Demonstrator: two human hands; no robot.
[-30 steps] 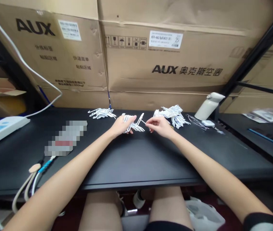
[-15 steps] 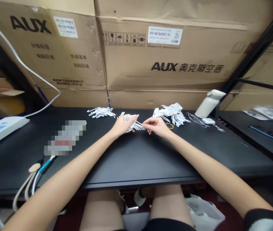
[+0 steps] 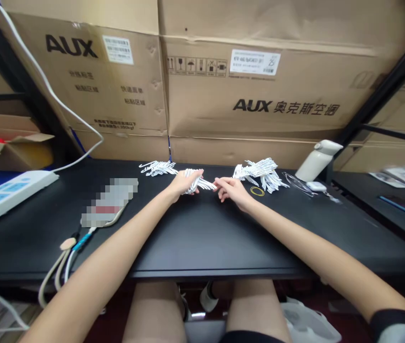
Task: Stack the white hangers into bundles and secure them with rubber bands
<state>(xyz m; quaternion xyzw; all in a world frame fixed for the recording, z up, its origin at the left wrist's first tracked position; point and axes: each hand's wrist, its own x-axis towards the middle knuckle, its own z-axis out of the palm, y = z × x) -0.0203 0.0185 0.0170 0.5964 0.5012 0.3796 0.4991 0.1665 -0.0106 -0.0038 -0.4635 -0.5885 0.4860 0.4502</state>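
My left hand [image 3: 185, 184] is wrapped round a bundle of thin white bent wires [image 3: 205, 184], held just above the black table. Their loose ends point right, toward my right hand [image 3: 233, 190]. The right fingers are curled, with the fingertips pinched at the ends of the bundle. Behind my left hand lies a small pile of white wires [image 3: 157, 167] with hooked ends. A larger heap of white wires [image 3: 264, 172] lies behind and right of my right hand. Near that hand a yellow rubber band [image 3: 257, 191] rests on the table.
On the black table [image 3: 202, 243], a phone [image 3: 111, 202], blurred out, with a strap and a white power strip [image 3: 13, 193] lie left. A white bottle [image 3: 318, 161], a cable [image 3: 297, 185] and a small white case [image 3: 316, 186] are right. Large cardboard boxes [image 3: 202, 114] stand behind.
The view has shifted slightly, so the scene sits farther right. My left hand keeps hold of the bundle. The right hand stays at its ends, and the rubber band shows more fully.
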